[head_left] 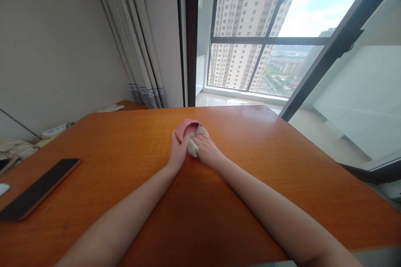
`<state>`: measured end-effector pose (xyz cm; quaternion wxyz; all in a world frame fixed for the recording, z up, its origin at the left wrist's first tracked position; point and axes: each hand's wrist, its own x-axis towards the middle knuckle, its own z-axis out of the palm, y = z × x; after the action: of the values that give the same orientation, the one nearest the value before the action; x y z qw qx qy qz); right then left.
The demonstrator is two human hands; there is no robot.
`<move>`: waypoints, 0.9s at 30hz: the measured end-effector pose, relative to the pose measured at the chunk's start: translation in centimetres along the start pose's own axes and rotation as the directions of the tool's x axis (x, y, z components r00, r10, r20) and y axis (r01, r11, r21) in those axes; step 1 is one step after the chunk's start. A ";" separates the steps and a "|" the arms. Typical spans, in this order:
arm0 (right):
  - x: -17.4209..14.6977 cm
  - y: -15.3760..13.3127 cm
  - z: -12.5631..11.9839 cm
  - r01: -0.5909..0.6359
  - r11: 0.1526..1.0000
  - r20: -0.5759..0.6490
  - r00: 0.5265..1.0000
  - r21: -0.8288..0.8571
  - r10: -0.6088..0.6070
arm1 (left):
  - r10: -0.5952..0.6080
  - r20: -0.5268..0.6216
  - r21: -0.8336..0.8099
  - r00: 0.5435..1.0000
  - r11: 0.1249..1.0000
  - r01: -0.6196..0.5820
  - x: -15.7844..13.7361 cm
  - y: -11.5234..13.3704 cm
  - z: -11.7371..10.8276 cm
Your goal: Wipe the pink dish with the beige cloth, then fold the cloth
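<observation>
A pink, hollow object [184,126], bowl- or pot-like with an angular outside, is tilted so its opening faces me near the far middle of the wooden table. Wrapped around its left side, my left hand [178,150] grips it, thumb near the rim. My right hand [206,150] presses a pale grey cloth [192,149] at the right of the opening; part of the cloth hangs below the fingers and part shows above them by the rim. The right fingertips are partly hidden in the cloth.
On the left of the brown table [131,146] lies a long dark mat [40,190], with a white object [3,188] at the edge of view. A white remote-like item [54,130] and fabric [14,150] sit beyond the left edge. A curtain [140,50] and window [266,41] stand behind.
</observation>
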<state>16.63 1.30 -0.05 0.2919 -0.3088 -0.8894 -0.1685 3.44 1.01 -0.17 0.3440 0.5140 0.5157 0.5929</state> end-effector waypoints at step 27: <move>-0.2 -0.9 0.8 -0.030 0.991 0.027 0.999 -0.129 0.033 | 0.185 -0.014 0.087 0.983 0.979 -0.183 0.6 1.0 -1.0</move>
<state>15.82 0.96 -0.90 0.2610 -0.3434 -0.8759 -0.2162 2.48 1.12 1.03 0.2596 0.5672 0.4947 0.6052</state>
